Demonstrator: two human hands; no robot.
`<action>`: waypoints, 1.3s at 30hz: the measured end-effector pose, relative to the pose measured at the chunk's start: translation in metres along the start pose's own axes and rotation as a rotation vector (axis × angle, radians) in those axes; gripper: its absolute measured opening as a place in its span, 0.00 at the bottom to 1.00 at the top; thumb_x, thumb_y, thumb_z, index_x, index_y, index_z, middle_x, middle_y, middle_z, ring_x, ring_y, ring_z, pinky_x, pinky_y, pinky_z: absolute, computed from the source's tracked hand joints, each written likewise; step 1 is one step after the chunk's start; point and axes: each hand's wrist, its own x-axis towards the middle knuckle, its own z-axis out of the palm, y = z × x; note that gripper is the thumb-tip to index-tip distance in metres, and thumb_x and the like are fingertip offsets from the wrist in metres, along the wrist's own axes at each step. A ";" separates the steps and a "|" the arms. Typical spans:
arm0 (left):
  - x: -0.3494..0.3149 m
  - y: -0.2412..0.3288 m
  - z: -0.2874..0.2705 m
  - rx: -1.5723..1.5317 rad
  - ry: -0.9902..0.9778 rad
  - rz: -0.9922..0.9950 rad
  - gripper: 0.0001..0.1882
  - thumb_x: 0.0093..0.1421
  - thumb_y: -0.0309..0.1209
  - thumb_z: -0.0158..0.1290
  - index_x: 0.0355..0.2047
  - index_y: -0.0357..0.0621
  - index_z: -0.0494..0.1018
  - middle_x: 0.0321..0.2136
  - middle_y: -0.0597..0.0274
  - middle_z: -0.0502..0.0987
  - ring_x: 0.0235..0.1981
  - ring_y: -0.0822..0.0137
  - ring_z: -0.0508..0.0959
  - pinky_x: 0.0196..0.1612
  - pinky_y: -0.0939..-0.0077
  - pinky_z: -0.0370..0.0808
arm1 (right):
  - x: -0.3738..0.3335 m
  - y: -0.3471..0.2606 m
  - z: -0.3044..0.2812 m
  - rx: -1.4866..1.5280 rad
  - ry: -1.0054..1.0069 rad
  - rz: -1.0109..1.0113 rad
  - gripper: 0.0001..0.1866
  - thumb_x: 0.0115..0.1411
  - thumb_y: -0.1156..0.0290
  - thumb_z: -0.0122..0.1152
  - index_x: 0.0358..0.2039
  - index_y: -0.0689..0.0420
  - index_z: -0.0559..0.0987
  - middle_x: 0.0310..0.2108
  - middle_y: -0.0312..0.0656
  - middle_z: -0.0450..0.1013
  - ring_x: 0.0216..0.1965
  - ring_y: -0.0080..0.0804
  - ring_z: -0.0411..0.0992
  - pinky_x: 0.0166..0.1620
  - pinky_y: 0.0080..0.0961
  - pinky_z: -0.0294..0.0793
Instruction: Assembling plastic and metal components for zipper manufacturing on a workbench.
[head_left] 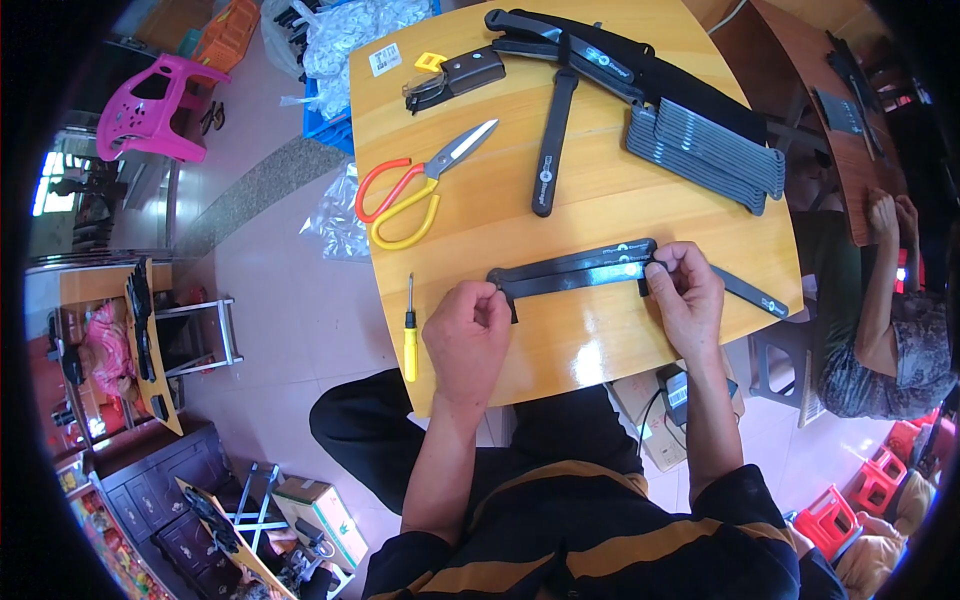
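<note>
A black strap (pixel 590 280) with pale print is stretched level over the near part of the wooden table (pixel 540 350). Its left end is pinched in my left hand (pixel 468 335), fingers closed. My right hand (pixel 685 298) grips the other end between thumb and fingers. Just behind it runs a second similar strap (pixel 570 263); whether my fingers also hold that one I cannot tell. Another strap (pixel 752 292) lies to the right of my right hand. Farther back are a single strap (pixel 553 150), a loose pile of black straps (pixel 590 65) and a neat stack of straps (pixel 700 155).
Scissors (pixel 430 185) with red and yellow handles lie at the table's left, with a yellow screwdriver (pixel 410 340) nearer me. Glasses (pixel 425 95) rest by a dark case (pixel 472 75). A blue crate (pixel 330 120) holds plastic bags. Another person's hands (pixel 885 215) are at the right.
</note>
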 end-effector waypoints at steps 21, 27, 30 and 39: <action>0.003 0.001 0.000 0.049 0.001 0.058 0.05 0.57 0.19 0.62 0.30 0.39 0.75 0.23 0.54 0.78 0.21 0.60 0.80 0.27 0.68 0.76 | 0.000 -0.005 -0.001 0.020 0.004 0.032 0.04 0.66 0.80 0.65 0.37 0.60 0.77 0.26 0.30 0.74 0.25 0.13 0.70 0.29 0.15 0.70; 0.003 0.000 0.001 0.044 -0.006 0.048 0.05 0.57 0.20 0.62 0.30 0.39 0.75 0.23 0.54 0.78 0.21 0.59 0.80 0.27 0.68 0.76 | 0.002 -0.013 0.001 -0.125 0.029 -0.039 0.04 0.65 0.79 0.65 0.36 0.61 0.77 0.25 0.35 0.75 0.24 0.18 0.71 0.30 0.19 0.72; 0.003 0.000 0.001 0.054 -0.009 0.053 0.06 0.57 0.20 0.62 0.30 0.39 0.75 0.23 0.54 0.78 0.21 0.59 0.80 0.27 0.67 0.75 | 0.003 -0.018 0.002 -0.229 0.033 -0.068 0.05 0.64 0.79 0.65 0.35 0.61 0.77 0.24 0.38 0.74 0.24 0.20 0.72 0.30 0.21 0.72; 0.003 -0.002 0.001 0.043 -0.011 0.059 0.06 0.56 0.19 0.62 0.29 0.40 0.74 0.22 0.54 0.77 0.21 0.58 0.79 0.27 0.66 0.75 | 0.008 -0.018 0.005 -0.365 0.057 -0.096 0.05 0.61 0.76 0.66 0.33 0.59 0.76 0.23 0.45 0.74 0.25 0.38 0.75 0.33 0.32 0.75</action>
